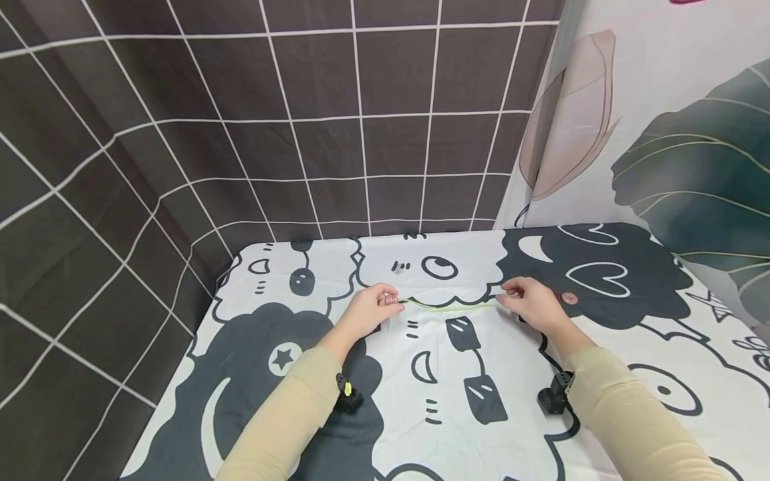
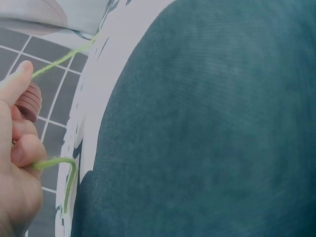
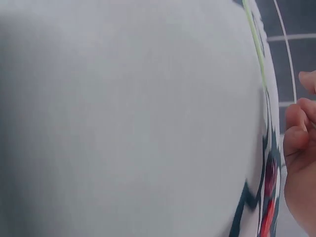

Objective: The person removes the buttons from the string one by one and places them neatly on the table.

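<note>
My left hand (image 1: 368, 312) pinches a length of green yarn (image 1: 448, 308) together with a stack of pink round discs (image 2: 30, 102), which look like buttons. A short yarn tail (image 2: 72, 177) hangs below the curled fingers in the left wrist view. From the left hand the yarn sags rightward across the printed cloth toward my right hand (image 1: 532, 304). The right fingers are loosely bent, with a gap between thumb and fingertips and nothing visible in them. Just right of that hand lies a single pink button (image 1: 569, 298) on the cloth.
The black-and-white cartoon cloth (image 1: 445, 447) covers the surface under both hands. Behind it and to the left hangs a dark fabric with a white grid (image 1: 391, 147). A leaf-printed curtain (image 1: 662, 80) hangs at the right.
</note>
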A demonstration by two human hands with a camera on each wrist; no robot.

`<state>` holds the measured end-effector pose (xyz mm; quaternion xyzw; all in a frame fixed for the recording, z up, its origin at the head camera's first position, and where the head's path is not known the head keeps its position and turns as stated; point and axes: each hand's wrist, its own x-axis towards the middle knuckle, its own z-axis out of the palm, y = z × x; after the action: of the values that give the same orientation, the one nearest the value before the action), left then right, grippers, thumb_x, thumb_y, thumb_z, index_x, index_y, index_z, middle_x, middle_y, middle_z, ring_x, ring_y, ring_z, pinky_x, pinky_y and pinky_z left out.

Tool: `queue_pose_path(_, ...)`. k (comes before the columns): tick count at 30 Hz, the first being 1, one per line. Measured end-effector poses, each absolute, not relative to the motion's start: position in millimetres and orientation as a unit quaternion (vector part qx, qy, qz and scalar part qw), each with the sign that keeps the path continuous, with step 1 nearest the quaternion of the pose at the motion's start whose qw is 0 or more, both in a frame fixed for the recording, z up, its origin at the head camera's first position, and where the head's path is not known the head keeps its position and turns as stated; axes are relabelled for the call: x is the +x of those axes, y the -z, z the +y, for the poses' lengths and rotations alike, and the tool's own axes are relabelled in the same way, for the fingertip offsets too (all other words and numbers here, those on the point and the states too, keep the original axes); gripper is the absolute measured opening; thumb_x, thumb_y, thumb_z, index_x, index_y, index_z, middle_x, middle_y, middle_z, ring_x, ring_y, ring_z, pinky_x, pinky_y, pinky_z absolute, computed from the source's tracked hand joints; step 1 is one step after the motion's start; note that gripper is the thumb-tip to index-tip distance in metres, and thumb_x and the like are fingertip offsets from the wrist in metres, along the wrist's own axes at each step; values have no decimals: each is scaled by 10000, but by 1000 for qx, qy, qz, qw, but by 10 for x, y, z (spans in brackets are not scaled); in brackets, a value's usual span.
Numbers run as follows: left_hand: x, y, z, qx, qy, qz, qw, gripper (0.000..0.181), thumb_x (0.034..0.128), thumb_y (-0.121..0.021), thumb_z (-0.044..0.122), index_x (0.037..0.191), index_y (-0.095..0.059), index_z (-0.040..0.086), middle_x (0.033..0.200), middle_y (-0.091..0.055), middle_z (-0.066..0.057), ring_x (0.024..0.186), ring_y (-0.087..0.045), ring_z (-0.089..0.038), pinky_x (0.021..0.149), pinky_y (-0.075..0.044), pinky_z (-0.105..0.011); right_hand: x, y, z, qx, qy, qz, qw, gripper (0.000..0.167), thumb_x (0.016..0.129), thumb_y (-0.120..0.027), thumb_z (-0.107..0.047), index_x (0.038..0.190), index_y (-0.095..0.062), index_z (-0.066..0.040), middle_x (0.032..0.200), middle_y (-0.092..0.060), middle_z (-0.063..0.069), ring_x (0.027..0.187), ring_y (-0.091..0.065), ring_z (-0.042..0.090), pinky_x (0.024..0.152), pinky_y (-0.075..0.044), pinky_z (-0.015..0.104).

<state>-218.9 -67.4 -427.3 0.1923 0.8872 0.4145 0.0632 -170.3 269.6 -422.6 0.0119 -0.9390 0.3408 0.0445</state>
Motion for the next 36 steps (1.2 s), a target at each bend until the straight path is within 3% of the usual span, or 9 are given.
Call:
queue_pose_path(13, -2187, 4272, -672, 200, -416, 886, 52, 348, 828, -714, 334, 1077, -636, 103, 685, -496, 36, 659, -485, -119, 636, -432, -270, -1813, 4244, 2329, 55, -364, -928, 46, 324, 857, -658, -228, 1061, -634, 23, 892, -631, 79, 710, -533, 161, 650, -432, 318)
queue_pose_path(21, -2172, 4246, -677, 191, -411, 891, 32, 322, 825, -719, 320, 1052, -642, 105, 693, -502, 41, 665, -486, -116, 645, -434, -266, -1850, 4249, 2070, 43, -392, -918, 25, 347, 852, -648, -266, 1073, -639, 2, 917, -645, 81, 733, -564, 165, 639, -448, 297)
queue_pose_path(27, -2182, 4250, -680, 189, -412, 890, 37, 329, 825, -719, 330, 1057, -640, 109, 692, -504, 41, 657, -483, -115, 644, -433, -265, -1883, 4239, 1887, 43, -408, -912, 9, 344, 862, -641, -293, 1086, -647, -32, 944, -652, 61, 786, -578, 169, 702, -440, 309)
queue_pose_path(36, -2174, 4239, -669, 189, -416, 889, 36, 343, 819, -723, 334, 1053, -644, 96, 688, -506, 36, 643, -485, -119, 619, -426, -264, -1944, 4191, 1590, 44, -480, -875, -33, 389, 882, -624, -275, 1166, -614, -9, 886, -642, 66, 711, -589, 171, 626, -479, 278)
